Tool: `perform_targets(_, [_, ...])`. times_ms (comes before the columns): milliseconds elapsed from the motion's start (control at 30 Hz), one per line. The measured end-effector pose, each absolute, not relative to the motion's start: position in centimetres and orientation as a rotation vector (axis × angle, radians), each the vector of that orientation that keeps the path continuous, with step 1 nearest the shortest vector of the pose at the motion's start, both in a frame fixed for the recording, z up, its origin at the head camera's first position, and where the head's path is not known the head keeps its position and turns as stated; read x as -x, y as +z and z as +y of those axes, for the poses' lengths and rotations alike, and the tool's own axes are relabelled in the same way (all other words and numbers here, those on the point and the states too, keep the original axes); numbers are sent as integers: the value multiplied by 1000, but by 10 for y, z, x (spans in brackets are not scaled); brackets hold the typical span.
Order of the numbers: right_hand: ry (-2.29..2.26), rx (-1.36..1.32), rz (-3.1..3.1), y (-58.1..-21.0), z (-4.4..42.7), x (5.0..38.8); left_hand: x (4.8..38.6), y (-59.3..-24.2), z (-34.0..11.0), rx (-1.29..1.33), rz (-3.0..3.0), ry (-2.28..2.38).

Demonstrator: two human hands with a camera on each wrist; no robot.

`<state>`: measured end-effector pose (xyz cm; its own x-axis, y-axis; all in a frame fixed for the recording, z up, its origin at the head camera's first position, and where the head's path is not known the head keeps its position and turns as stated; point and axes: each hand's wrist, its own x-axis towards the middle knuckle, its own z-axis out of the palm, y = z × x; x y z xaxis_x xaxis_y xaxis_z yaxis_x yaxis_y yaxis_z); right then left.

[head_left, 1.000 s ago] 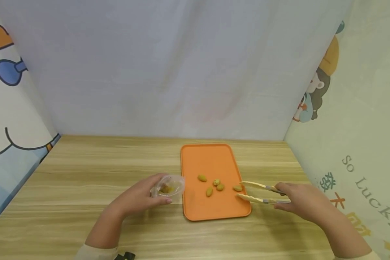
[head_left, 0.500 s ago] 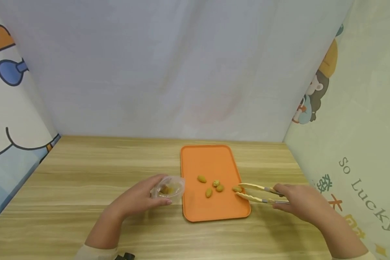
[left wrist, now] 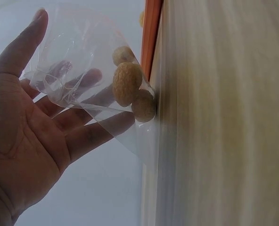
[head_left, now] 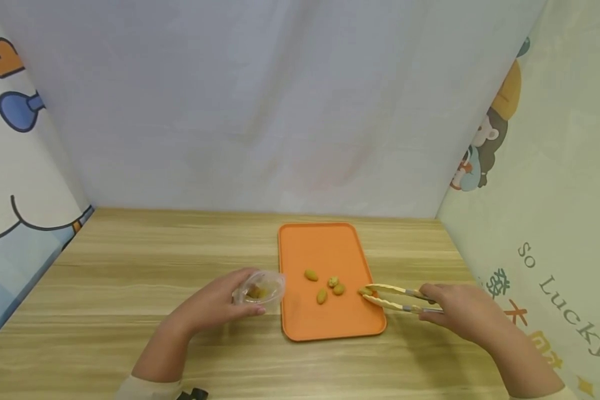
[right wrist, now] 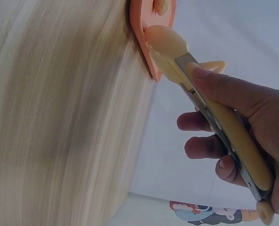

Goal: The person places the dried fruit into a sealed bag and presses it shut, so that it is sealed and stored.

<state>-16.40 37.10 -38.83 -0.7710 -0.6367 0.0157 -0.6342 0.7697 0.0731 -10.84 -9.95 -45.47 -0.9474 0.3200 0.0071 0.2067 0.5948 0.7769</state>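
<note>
My left hand (head_left: 217,304) holds a clear plastic bag (left wrist: 78,42) upright on the table, thumb on one side and fingers on the other. Several brown nuts (left wrist: 127,84) lie low inside it. To its right, several more nuts (head_left: 321,295) are on an orange tray (head_left: 317,244). In my right hand (head_left: 462,308) I grip tongs (head_left: 397,299) with cream tips and metal arms. Their tips sit over the tray's right edge, around a single nut (head_left: 364,290). Whether both tips touch that nut is hard to tell.
The wood-patterned table (head_left: 165,250) ends at a pale cloth backdrop (head_left: 230,111). Printed panels stand at the left and right sides. A small black object (head_left: 192,394) shows at the bottom edge by my left sleeve.
The tongs have moved slightly left and their tips have come closer together around the rightmost nut. The left hand and bag stay in place.
</note>
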Motion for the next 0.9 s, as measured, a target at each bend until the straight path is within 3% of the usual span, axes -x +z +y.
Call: perform_targets(900, [-77,-1034,-2871,-392,372,161,108,-454,-99,-455,2661,1299])
